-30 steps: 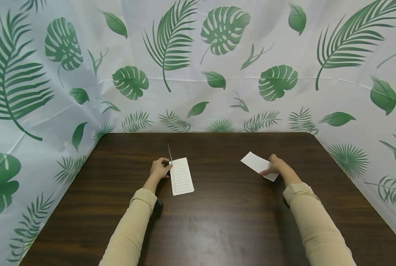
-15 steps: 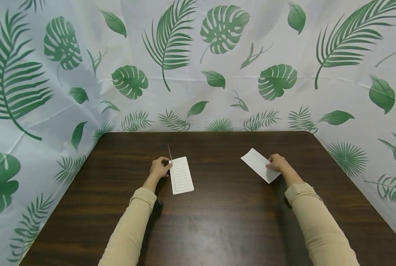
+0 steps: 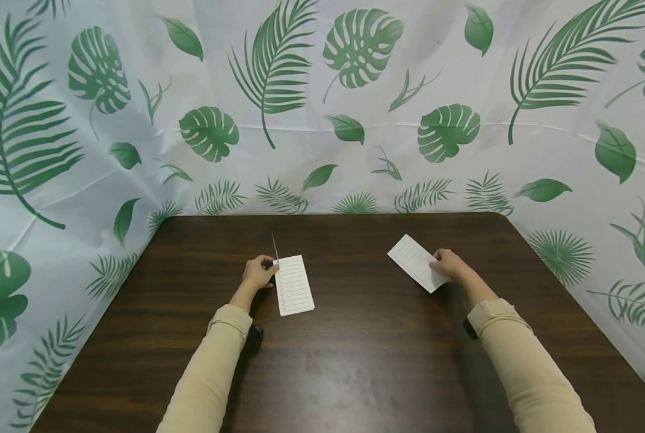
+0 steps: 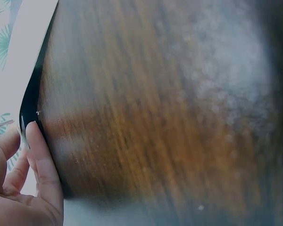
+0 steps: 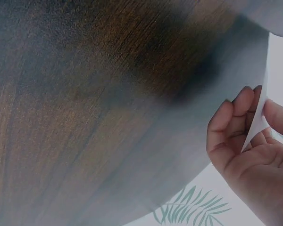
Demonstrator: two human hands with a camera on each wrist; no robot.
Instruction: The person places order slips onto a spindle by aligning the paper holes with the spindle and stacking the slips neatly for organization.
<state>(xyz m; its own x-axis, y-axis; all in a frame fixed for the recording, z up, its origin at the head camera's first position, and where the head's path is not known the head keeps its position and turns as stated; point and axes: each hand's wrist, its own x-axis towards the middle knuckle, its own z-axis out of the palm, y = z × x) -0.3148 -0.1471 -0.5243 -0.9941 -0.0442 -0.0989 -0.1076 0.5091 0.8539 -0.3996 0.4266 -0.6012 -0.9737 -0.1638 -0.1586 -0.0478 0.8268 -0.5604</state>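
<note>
On the left of the table in the head view, my left hand (image 3: 259,272) pinches a small lined notepad (image 3: 294,287) at its upper left corner. A thin strip (image 3: 275,248), seen edge-on, stands up from that corner; its kind is unclear. In the left wrist view, the thumb and fingers of the left hand (image 4: 30,183) close on the pad's dark edge. Off to the right, my right hand (image 3: 448,265) pinches a loose sheet of lined paper (image 3: 413,258) near its lower right end. Thumb and fingers lie on opposite faces of the sheet (image 5: 278,70) in the right wrist view.
A dark wood-grain table (image 3: 349,361) fills the lower part of the head view. Behind it and along both sides hangs a white curtain (image 3: 295,150) with green leaf prints. The table's far edge runs just beyond both hands.
The right hand's sheet has tipped up, showing more of its lined face, and has shifted slightly away and left. The left hand and notepad hold almost the same place.
</note>
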